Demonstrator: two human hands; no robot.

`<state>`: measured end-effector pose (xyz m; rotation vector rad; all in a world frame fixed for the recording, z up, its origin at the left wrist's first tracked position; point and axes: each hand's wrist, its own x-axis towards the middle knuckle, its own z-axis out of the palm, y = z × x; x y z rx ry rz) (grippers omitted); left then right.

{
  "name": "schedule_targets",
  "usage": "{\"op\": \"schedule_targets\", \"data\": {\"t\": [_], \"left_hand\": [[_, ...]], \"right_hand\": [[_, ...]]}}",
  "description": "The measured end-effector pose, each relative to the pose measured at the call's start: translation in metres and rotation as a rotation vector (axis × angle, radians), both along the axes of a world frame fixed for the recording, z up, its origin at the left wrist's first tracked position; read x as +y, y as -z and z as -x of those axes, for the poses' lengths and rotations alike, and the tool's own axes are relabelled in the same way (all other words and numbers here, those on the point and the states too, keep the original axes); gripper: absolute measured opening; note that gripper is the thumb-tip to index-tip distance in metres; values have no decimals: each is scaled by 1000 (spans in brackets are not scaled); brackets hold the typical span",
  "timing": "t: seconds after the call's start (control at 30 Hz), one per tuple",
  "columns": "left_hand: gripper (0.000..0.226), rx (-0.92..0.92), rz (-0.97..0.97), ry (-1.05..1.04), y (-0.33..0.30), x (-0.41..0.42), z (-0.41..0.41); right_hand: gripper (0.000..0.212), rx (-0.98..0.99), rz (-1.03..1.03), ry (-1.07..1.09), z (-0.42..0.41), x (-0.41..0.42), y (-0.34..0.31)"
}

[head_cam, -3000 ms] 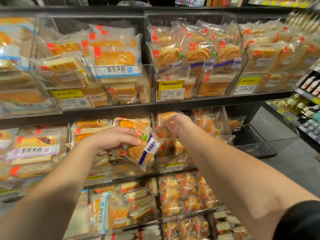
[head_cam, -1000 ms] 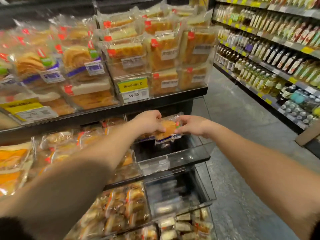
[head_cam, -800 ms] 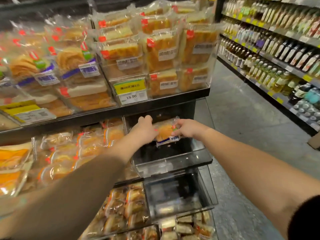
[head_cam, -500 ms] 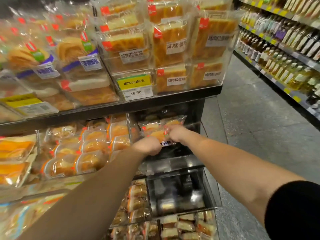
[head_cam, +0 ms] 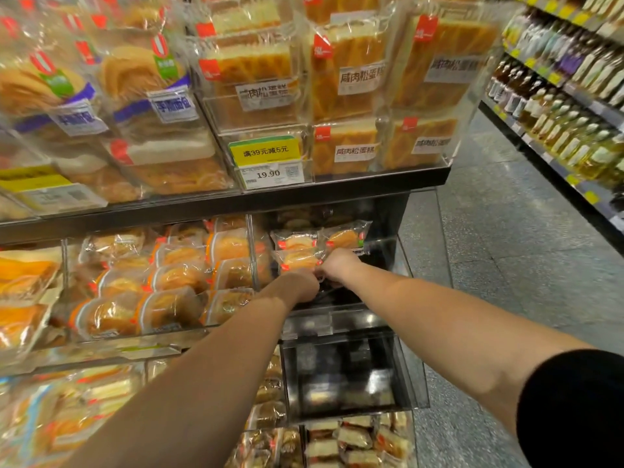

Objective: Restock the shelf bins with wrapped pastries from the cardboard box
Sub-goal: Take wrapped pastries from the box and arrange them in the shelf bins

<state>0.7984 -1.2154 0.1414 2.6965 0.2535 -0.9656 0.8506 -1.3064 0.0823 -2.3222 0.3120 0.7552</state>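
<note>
The wrapped pastries (head_cam: 299,260) stand in a short row at the far left of the clear bin (head_cam: 337,324) on the middle shelf, one more (head_cam: 344,238) just right of them at the back; the rest of the bin looks bare and dark. They look light and soft, the film slick and crinkly, the bread inside easy to crush; best taken by the sealed end or cradled flat, not squeezed across the middle. The left hand (head_cam: 300,285) is knuckles-up with fingers curled low in the bin, the right hand (head_cam: 339,265) curled beside it, touching a packet's near edge; whether either truly holds a packet I cannot tell. Left of the bin sit fuller bins (head_cam: 162,285); above, boxed cakes (head_cam: 351,79) and a yellow price tag (head_cam: 266,162); far right, bottles (head_cam: 574,106) line the aisle.
</note>
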Motion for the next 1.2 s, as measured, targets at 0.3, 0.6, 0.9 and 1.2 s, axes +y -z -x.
{"op": "schedule_targets", "data": {"t": [0.3,0.6,0.9,1.2], "left_hand": [[35,23,-17,40,-3,3,-2],[36,-31,77,109,-18,10,6],[27,-213,237,80,-77,28,47],[31,-485,552,82,-139,144,149]], "right_hand": [[25,106,-356,179,1,-3,4],[17,108,-195,97,17,-24,-27],[23,-160,-143,175,61,-44,-98],[11,-448,-209,168,184,57,-169]]}}
